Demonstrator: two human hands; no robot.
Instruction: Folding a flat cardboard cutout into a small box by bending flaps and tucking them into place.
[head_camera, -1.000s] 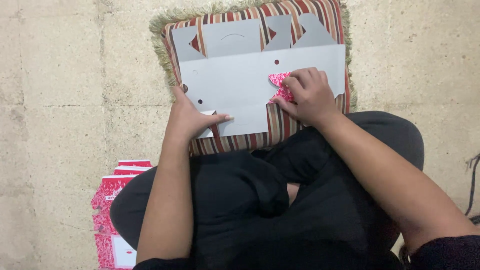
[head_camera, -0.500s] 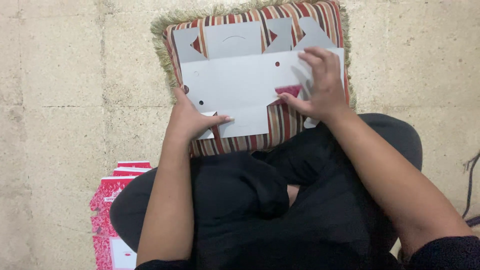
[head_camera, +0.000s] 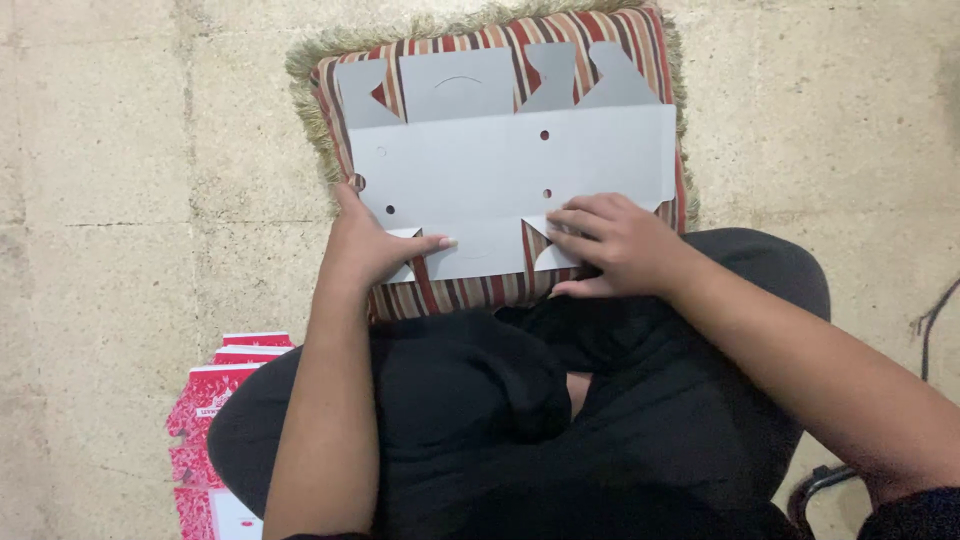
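**Fingers flat on grey cardboard, both hands pressing**

Head view:

- Fingers (head_camera: 585, 222) of right hand (head_camera: 615, 245): held close together, laid flat, pressing down on the lower edge of the cardboard sheet (head_camera: 500, 175) near a small folded flap (head_camera: 548, 250). Nothing pinched. Thumb tucked under, at the sheet's bottom edge.
- Left hand (head_camera: 370, 245): palm down on the sheet's lower left corner, thumb stretched out to the right along the bottom edge, tip on the cardboard. Other fingers curl round the left edge; can't tell exactly how they sit.
- Cardboard sheet: flat unfolded box blank, plain grey side up, wide rectangle. Four shaped tabs along the far edge, one with a curved slit. A few small round holes punched in the main panel. Two small triangular flaps at the near edge, one by each hand.
- Sheet lies on a cushion (head_camera: 500, 40), striped red, cream and dark, with a tan fringe round the edge. Cushion sits on a pale concrete floor (head_camera: 120, 150), touching the person's knees.
- Person seated, black trousers, legs folded, bare forearms.
- Lower left, by the left knee: stack of flat box blanks (head_camera: 205, 430), red patterned print side up with white panels, fanned slightly, partly hidden by the leg. Well apart from both hands.
- Far right: dark cable (head_camera: 925, 320) on the floor, runs out of frame.
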